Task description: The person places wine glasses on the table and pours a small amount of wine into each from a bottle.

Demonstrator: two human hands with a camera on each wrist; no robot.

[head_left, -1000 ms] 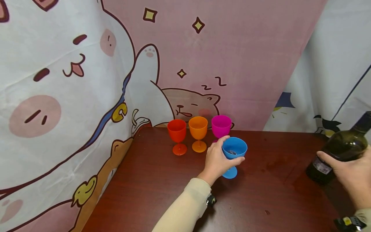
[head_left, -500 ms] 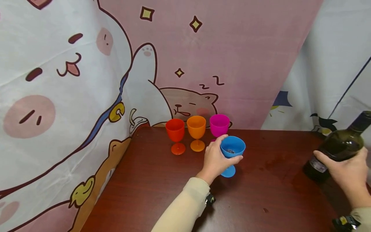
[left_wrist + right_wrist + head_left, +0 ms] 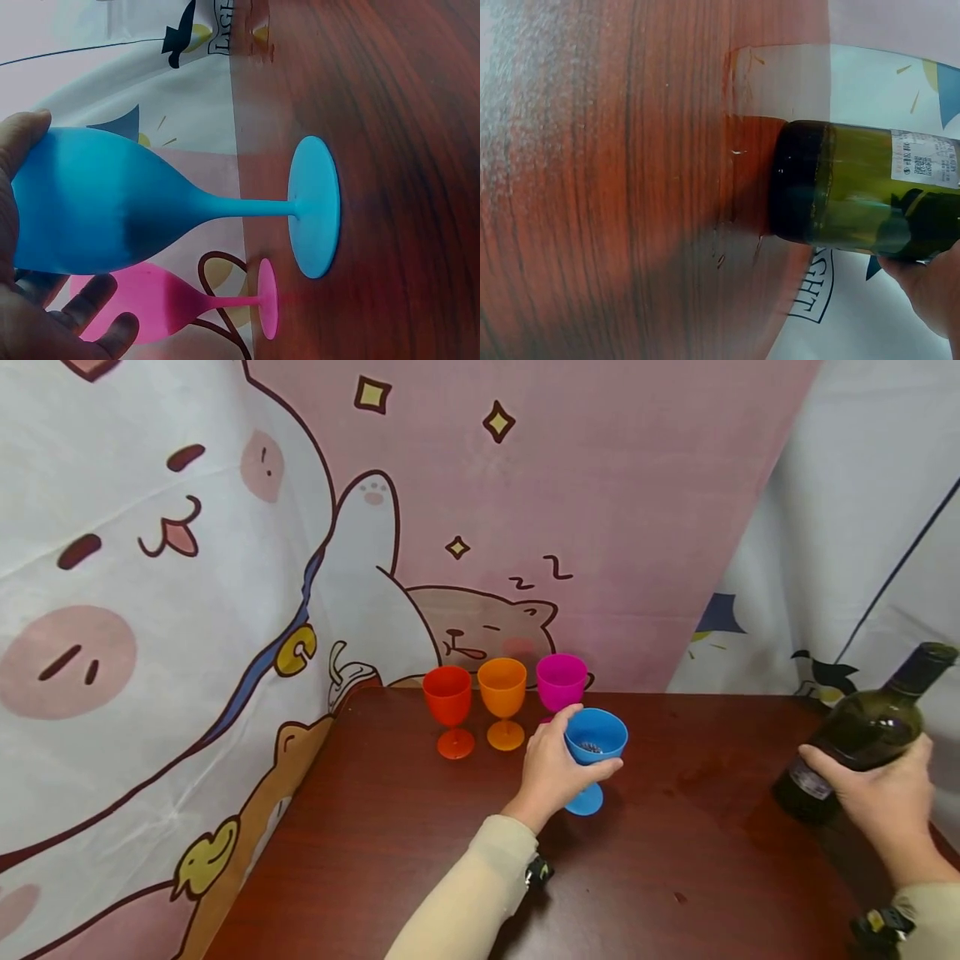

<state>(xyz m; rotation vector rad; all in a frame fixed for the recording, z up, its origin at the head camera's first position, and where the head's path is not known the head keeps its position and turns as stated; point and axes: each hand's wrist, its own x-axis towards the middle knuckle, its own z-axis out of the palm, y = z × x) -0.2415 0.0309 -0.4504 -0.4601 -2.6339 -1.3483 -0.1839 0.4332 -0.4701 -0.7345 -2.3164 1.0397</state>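
My left hand [image 3: 551, 772] grips a blue plastic goblet [image 3: 596, 735] round its bowl, thumb on the near side. Small dark bits show inside the bowl. In the left wrist view the goblet [image 3: 105, 199] shows its slim stem and round foot over the wood. At the right of the head view, my right hand [image 3: 885, 793] holds a dark green glass wine bottle [image 3: 862, 735] round its body, neck tilted up to the right. The bottle's base [image 3: 799, 180] is close to the tabletop in the right wrist view, and a white label shows on its side.
A red goblet [image 3: 447, 697], an orange goblet [image 3: 502, 689] and a magenta goblet [image 3: 562, 681] stand in a row at the table's back edge. The magenta one is partly hidden by my left hand. Behind the brown table [image 3: 390, 827] hangs a printed cloth [image 3: 637, 510].
The head view has turned slightly right, so everything sits a little further left. The bottle has shifted slightly left with my right hand. Both holds stay the same.
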